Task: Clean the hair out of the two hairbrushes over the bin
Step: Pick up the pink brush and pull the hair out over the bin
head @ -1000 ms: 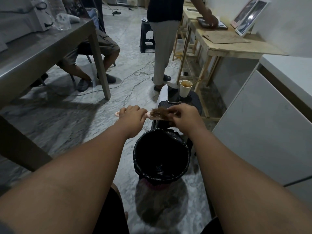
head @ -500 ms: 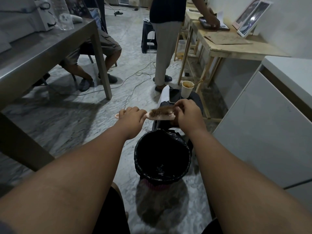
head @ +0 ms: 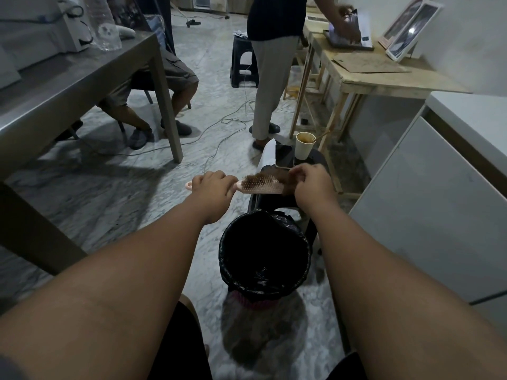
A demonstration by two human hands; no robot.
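A pink hairbrush (head: pixel 260 185) lies level in the air, just beyond the far rim of a round bin lined with a black bag (head: pixel 265 252). My left hand (head: pixel 214 187) is wrapped around its handle. Brown hair (head: pixel 270 176) is tangled over the bristles. My right hand (head: pixel 311 185) pinches that hair at the brush's right end. A second hairbrush is not in view.
Behind the brush a dark stool (head: pixel 315 160) carries a phone (head: pixel 284 155) and a paper cup (head: pixel 304 145). A white cabinet (head: pixel 428 204) stands at right, a grey table (head: pixel 82 78) at left. One person sits and another stands beyond, with cables on the marble floor.
My right hand has slid from the middle of the bristles to the brush's right end, drawing the hair with it. The left hand has kept its hold on the handle.
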